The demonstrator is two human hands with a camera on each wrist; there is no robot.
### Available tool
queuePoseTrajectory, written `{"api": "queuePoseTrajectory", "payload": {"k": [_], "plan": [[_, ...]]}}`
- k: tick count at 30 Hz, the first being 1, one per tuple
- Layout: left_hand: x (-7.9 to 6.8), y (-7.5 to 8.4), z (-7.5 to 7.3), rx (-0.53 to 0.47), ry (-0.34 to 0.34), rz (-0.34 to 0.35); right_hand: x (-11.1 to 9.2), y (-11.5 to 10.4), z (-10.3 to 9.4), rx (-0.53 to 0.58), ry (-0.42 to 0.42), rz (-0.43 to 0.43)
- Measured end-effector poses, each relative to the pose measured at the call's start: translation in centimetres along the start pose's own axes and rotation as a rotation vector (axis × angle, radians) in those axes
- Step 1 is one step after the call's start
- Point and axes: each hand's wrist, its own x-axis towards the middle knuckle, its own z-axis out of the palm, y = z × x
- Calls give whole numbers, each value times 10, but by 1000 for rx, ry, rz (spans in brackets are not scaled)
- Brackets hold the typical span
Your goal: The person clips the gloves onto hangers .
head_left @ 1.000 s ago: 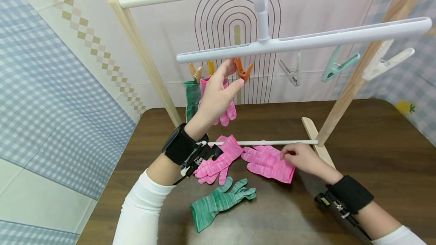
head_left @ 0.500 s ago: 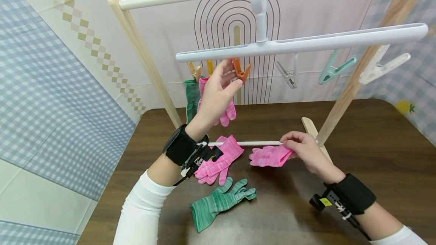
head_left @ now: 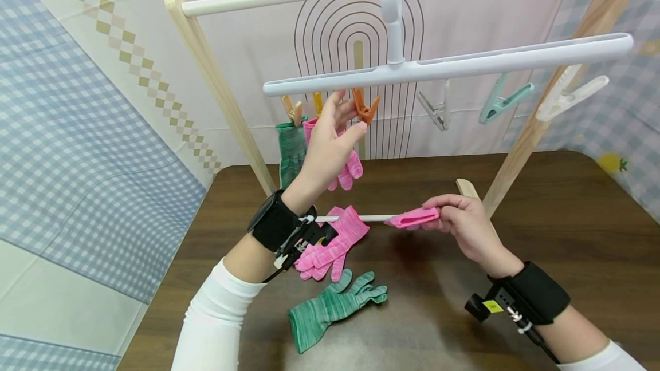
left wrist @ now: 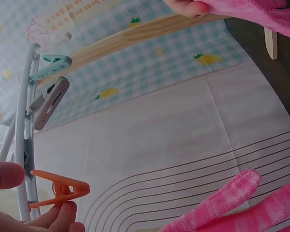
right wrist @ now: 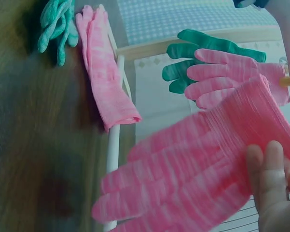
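My right hand (head_left: 466,225) pinches a pink knit glove (head_left: 412,218) by its cuff, above the table at the right. In the right wrist view that glove's fingers point left. My left hand (head_left: 330,136) is raised at an orange clothespin (head_left: 365,109) under the white hanger (head_left: 448,66), fingers and thumb curved round it. The clothespin's jaws hold no glove. To its left, a pink glove (right wrist: 227,77) hangs from a yellow clothespin (head_left: 317,103), and a green glove (head_left: 291,150) from a tan clothespin (head_left: 292,110), both partly hidden by my left hand.
More pink gloves (head_left: 330,245) overlap on the table (head_left: 232,291), with a green glove (head_left: 335,308) in front. Grey (head_left: 437,106), mint (head_left: 502,100) and white (head_left: 567,96) clothespins hang at the hanger's right. A wooden rack (head_left: 222,90) frames everything, with a low white bar (head_left: 378,218).
My right hand has taken the right-hand pink glove by its cuff and lifted it off the table. The left hand stays at the orange clothespin.
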Motion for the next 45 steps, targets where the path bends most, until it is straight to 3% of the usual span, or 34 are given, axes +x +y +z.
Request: {"api": "queuePoseTrajectory", "payload": {"k": [6,18,30,38,45], "plan": [[-9,20,1,-12,4,-5,1,1,6,-159,39,-115],[-9,20,1,-8,1,-2,2,3,10,-471,136,-272],[-9,18,2,-23,7,-3,10,-6,13,-589,214,-344],[-9,18,2,-18,8,-16,13,-12,16,-515,240,-352],[2,-6,0,-4,-4,-18,18,-18,19,-490,258,-358]]}}
